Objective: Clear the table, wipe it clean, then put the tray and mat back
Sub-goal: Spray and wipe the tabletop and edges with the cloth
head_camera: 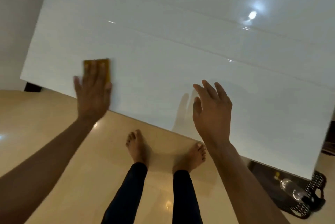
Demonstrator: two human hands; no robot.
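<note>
A glossy white table [181,46] fills the upper part of the head view, tilted across the frame. My left hand [93,91] lies flat on a yellow-orange sponge [107,66] near the table's front left corner, fingers pressing it onto the surface. My right hand [212,111] hovers just above the front edge of the table, fingers spread, holding nothing; its reflection shows in the tabletop. The tray [301,198] lies on the floor at the lower right, dark with a lattice rim, holding a clear bottle [291,189]. No mat can be made out.
My bare feet [137,145] stand on the shiny beige floor [45,124] in front of the table. A dark table leg [32,87] shows under the left corner. A ceiling light reflects on the tabletop at the upper right.
</note>
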